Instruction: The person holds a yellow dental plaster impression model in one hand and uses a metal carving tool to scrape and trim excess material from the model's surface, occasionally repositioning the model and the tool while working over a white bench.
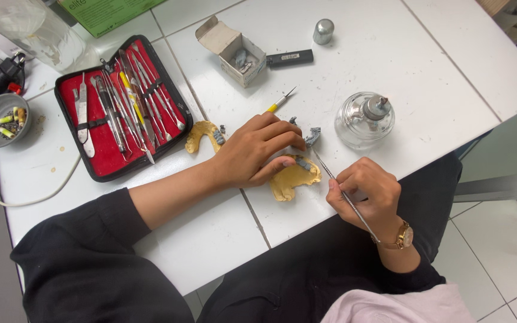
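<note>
Hands meet over a yellow plaster cast (291, 178) lying on the white tiled bench (390, 48), near its front edge. The left hand (255, 151) rests on top of the cast, its fingers (282, 133) curled down and pressing it in place, the thumb along the cast's upper rim. The right hand (366, 190) grips a thin metal tool (345, 197) pen-fashion, fingers closed around the shaft, with the tip reaching to the cast beside a small grey piece (313, 136). A second yellow cast (201, 134) lies just left of the left hand. Further left, a red-lined case of instruments (121, 107) lies open. Behind the hands sit a glass burner (365, 118), a yellow-handled blade (279, 101), an open cardboard box (231, 51), a black lighter (289, 58) and a metal cap (323, 31).
</note>
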{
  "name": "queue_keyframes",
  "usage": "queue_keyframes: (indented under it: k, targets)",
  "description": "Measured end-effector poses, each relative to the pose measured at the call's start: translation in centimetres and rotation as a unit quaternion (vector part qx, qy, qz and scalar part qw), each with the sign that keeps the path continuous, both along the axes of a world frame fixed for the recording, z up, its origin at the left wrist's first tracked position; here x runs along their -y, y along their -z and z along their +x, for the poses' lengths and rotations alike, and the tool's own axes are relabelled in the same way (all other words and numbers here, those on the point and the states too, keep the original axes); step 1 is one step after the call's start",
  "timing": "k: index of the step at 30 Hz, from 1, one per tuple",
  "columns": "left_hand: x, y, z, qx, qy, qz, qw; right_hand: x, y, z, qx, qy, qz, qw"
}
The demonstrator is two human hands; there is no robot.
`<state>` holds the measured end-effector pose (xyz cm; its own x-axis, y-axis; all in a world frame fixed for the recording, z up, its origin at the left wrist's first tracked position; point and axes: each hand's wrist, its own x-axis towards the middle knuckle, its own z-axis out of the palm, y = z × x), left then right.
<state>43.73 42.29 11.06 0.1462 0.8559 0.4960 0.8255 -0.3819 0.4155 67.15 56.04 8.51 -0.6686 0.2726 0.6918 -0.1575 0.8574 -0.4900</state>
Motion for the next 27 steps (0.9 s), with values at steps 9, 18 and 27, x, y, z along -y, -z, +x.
queue_keyframes:
  k: [9, 18, 27]
  targets:
    - [-0.3, 1.6, 0.1, 0.000, -0.001, 0.000, 1.000, -0.2, 1.2, 0.1, 0.021, 0.010, -0.007, 1.000]
    - [-0.8, 1.7, -0.8, 0.004, -0.004, 0.001, 1.000, -0.7, 1.0, -0.9, 0.042, 0.011, -0.004, 0.999]
    - [-0.9, 3.1, -1.2, 0.011, -0.004, -0.004, 1.000, -0.7, 2.0, -1.4, 0.050, 0.010, -0.006, 0.999]
